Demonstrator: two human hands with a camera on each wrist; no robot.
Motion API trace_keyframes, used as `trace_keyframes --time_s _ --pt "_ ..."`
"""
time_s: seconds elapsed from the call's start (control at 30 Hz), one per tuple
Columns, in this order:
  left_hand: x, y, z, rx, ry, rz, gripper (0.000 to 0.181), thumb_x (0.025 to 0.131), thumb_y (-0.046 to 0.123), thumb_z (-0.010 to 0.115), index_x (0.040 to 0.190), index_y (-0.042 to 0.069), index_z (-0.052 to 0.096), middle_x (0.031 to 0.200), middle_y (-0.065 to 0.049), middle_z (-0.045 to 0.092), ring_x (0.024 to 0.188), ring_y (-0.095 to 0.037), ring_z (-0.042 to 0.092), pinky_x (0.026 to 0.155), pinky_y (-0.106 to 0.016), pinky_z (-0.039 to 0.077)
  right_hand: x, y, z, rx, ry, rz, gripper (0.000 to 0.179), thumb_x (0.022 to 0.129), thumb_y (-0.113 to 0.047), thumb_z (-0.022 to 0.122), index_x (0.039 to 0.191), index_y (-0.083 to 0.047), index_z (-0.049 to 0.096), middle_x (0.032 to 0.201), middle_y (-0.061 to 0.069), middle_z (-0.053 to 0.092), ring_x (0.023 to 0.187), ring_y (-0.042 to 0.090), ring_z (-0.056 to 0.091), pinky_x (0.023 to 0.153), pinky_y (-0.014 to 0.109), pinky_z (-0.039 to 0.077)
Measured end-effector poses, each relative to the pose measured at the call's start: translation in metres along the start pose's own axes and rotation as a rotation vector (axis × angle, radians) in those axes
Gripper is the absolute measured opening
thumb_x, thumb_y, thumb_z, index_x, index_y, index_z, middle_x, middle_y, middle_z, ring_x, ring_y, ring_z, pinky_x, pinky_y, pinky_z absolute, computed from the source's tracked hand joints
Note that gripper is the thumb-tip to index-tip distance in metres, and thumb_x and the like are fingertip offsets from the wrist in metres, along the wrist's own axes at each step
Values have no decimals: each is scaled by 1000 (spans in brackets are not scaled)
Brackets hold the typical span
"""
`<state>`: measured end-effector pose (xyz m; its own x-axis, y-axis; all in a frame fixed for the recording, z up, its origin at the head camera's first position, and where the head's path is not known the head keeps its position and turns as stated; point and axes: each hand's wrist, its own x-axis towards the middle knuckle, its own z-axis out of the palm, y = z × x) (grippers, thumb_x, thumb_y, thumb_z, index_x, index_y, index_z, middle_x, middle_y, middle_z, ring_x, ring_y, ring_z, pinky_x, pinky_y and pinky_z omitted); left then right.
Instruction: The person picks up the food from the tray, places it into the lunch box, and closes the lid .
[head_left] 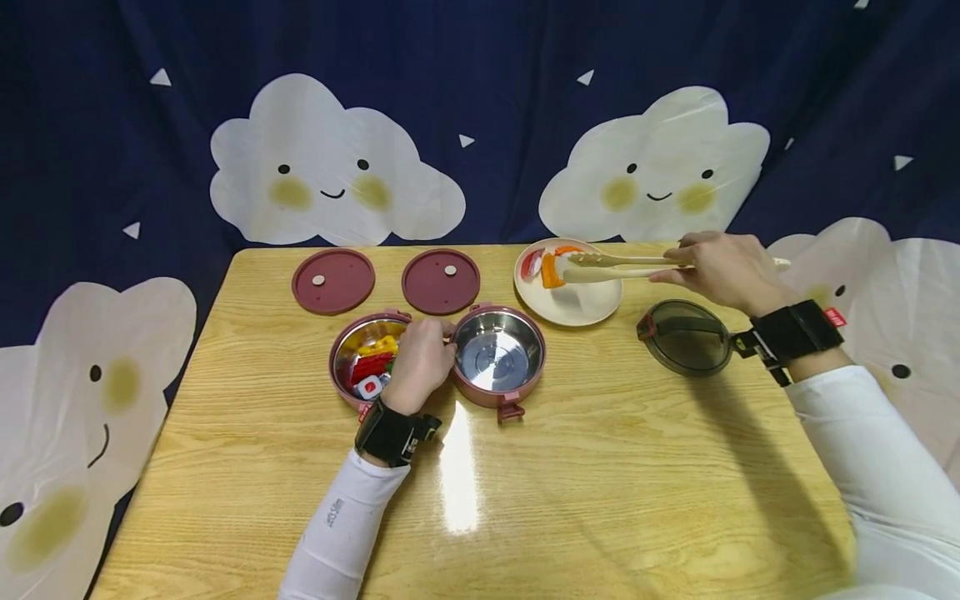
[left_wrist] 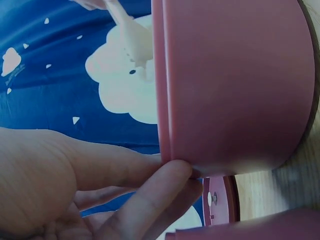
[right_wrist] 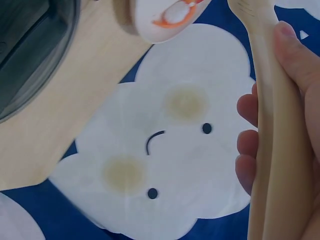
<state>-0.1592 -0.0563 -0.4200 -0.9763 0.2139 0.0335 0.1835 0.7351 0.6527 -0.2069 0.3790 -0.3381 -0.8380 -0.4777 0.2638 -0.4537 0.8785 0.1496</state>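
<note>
My left hand [head_left: 422, 360] pinches the rim of the right-hand pink container [head_left: 477, 393], whose shiny metal inside holds nothing. In the left wrist view, thumb and fingers press that container's [left_wrist: 240, 90] edge from both sides. Left of it stands a matching container [head_left: 345, 354] with a yellow piece [head_left: 380, 346], a red piece [head_left: 370, 367] and a white block with a red centre [head_left: 369, 387]. My right hand [head_left: 726, 271] grips cream tongs [head_left: 596, 275] above a plate [head_left: 577, 310]. Their tips meet an orange piece [head_left: 551, 272]; whether they clamp it I cannot tell.
Two maroon lids [head_left: 345, 287] lie behind the containers. A dark see-through lid [head_left: 690, 350] with a band across it lies below my right hand. On the plate are also a pink-and-white piece [head_left: 532, 264] and another orange piece [head_left: 567, 249]. A cloud-patterned curtain hangs behind.
</note>
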Motion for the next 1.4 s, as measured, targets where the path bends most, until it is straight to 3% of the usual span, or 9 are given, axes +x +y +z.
trace_keyframes --time_s 0.27,0.57,0.7,0.8,1.0,1.2,1.4 --pt "0 1 -2 -8 -6 -8 26 94 -1 73 119 -2 78 117 -20 79 113 -37 73 96 -51 60 -2 -21 -22 6 91 -99 32 79 -37 91 97 -12 84 79 3 71 58 17 60 42 34 39" --pt "0 1 -2 -17 -6 -21 24 95 -1 73 119 -1 78 116 -19 79 113 -36 73 96 -50 60 1 -52 -38 -24 138 -255 31 79 -38 90 90 -11 80 71 0 63 56 12 53 43 31 40" --pt "0 0 -2 -14 -6 -23 25 95 -1 73 119 -1 78 117 -19 79 114 -36 73 97 -50 60 4 -63 -37 -22 184 -307 44 96 -55 70 84 -13 76 69 1 60 57 15 56 45 33 44" --pt "0 1 -1 -13 -6 -20 25 95 0 73 119 -1 78 118 -19 79 114 -37 73 97 -50 60 6 -73 -37 -31 211 -339 55 102 -63 56 81 -15 74 70 1 59 60 17 59 47 34 46" --pt "0 0 -2 -9 -13 -16 25 95 0 73 120 -1 78 118 -19 79 114 -37 73 97 -50 60 13 -93 -36 -10 140 -390 35 85 -46 83 83 -13 73 72 1 59 62 17 56 47 33 44" --pt "-1 -1 -3 -5 -17 -7 25 95 1 73 120 -1 78 118 -19 79 115 -37 73 96 -51 59 22 -111 -23 -44 102 -423 36 82 -49 85 84 -15 73 73 2 65 66 19 63 47 34 47" --pt "0 0 -2 5 -24 -15 26 96 2 73 122 0 78 121 -19 78 117 -37 72 98 -51 59 26 -119 -8 -45 94 -445 36 84 -48 84 80 -15 71 70 0 58 63 18 59 46 33 46"
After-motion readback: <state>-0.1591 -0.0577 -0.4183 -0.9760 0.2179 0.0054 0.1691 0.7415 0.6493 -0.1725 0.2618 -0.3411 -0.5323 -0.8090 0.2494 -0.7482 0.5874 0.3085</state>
